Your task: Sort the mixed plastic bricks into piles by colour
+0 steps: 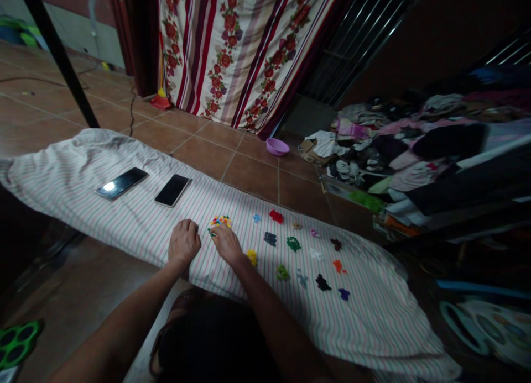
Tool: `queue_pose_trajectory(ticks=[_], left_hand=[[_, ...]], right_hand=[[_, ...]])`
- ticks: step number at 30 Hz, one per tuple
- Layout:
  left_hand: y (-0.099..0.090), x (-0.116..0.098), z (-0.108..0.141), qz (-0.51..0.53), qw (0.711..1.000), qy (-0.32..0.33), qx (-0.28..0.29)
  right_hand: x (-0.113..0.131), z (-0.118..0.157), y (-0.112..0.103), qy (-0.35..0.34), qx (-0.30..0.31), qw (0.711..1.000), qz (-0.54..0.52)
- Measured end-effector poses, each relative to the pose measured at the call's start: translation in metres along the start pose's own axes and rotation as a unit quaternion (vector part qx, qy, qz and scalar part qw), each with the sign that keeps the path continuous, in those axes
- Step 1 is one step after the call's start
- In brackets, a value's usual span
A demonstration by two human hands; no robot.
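Observation:
On a striped cloth (136, 223), my right hand (227, 244) reaches its fingertips into a mixed heap of small colourful pieces (220, 221). Its thumb and fingers are drawn together at the heap's near edge, by some green pieces; what they hold, if anything, is too small to make out. My left hand (185, 241) rests on the cloth left of the heap with its fingers curled under. Single-colour piles lie to the right, among them yellow pieces (251, 257), dark grey pieces (270, 239), green pieces (293, 243), red pieces (276, 216) and black pieces (322, 282).
Two phones, a left one (122, 183) and a right one (173, 190), lie left of my hands. Beyond the cloth's far edge, a purple basin (277, 147) sits on the tiled floor. Piled clothes (373, 140) are at the right, and a flowered curtain (232, 51) hangs behind.

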State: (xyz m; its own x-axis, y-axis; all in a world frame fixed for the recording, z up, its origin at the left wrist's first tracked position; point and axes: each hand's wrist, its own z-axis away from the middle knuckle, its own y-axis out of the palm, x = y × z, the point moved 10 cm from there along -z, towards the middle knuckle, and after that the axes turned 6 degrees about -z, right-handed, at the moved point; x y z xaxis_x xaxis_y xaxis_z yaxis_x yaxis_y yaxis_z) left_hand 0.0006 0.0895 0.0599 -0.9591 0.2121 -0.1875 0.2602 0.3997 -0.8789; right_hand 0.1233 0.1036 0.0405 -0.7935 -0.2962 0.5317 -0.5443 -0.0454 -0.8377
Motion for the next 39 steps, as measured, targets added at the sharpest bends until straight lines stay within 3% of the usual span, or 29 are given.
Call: queue_pose_trajectory(ticks=[5,9,13,24,32,39], left_hand=[[0.001,-0.001,0.001,-0.005,1.000,0.004,0.004],[0.000,0.000,0.001,-0.004,1.000,0.000,-0.001],[0.000,0.000,0.001,-0.005,1.000,0.001,-0.004],[0.000,-0.001,0.001,-0.003,1.000,0.007,0.000],[0.001,-0.001,0.002,-0.009,1.000,0.004,-0.001],[0.002,-0.002,0.001,-0.023,1.000,0.019,-0.005]], right_hand=[[-0.007,0.002,-0.013,-0.004,-0.039,0.997,-0.060],[-0.009,0.013,-0.023,0.001,-0.055,0.998,-0.042],[-0.015,0.023,-0.020,0.042,-0.050,0.998,0.000],[-0.024,0.039,-0.008,0.065,-0.144,0.987,-0.032],[-0.026,0.039,-0.003,0.091,-0.134,0.986,-0.024],[-0.017,0.040,-0.011,0.052,-0.158,0.984,-0.055]])
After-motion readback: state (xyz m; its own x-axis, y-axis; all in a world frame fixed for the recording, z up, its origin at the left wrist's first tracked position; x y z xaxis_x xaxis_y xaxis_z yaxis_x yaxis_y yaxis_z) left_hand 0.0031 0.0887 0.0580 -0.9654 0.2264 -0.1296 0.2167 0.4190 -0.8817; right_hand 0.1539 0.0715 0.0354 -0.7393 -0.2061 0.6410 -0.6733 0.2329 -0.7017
